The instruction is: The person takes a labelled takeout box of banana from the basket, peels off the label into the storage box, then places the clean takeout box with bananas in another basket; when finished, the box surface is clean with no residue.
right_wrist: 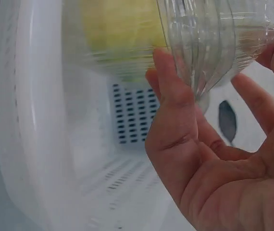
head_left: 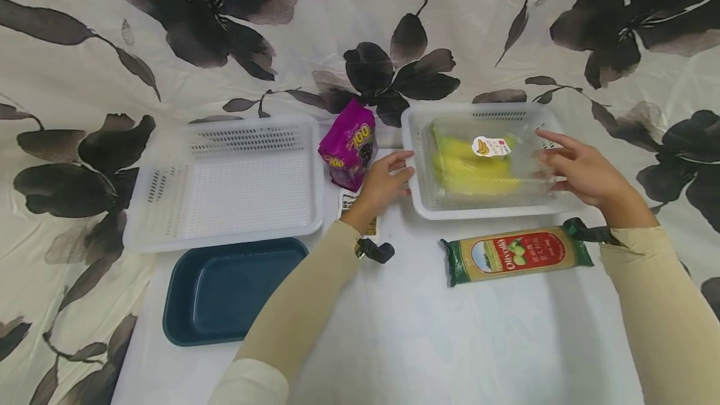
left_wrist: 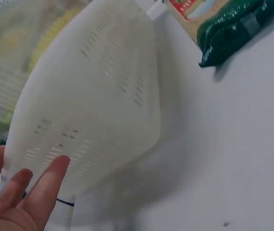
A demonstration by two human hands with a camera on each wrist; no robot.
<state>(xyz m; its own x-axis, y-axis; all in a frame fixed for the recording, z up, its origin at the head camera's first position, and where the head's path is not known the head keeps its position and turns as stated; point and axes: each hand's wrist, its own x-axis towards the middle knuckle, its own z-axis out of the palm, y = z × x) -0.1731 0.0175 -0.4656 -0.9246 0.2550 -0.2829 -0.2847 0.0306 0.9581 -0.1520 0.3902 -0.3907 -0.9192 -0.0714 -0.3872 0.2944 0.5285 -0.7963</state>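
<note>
A clear plastic box (head_left: 475, 167) with yellow bananas inside and a banana label on its lid sits within the right white basket (head_left: 467, 212). My right hand (head_left: 585, 170) holds the right end of this box; in the right wrist view the thumb and fingers pinch the clear plastic edge (right_wrist: 199, 43). At the left rim of the same basket is my left hand (head_left: 385, 183), its fingertips right at the rim. The left wrist view has its fingers (left_wrist: 45, 192) nearly straight against the perforated outer wall (left_wrist: 89, 106).
Left stands another white basket (head_left: 247, 186), with a dark blue tray (head_left: 242, 286) in front. A purple snack bag (head_left: 351, 142) is between the baskets, partly over a small printed packet (head_left: 372, 228). An Olivoila pasta pack (head_left: 517, 255) lies before the right basket, near my right wrist.
</note>
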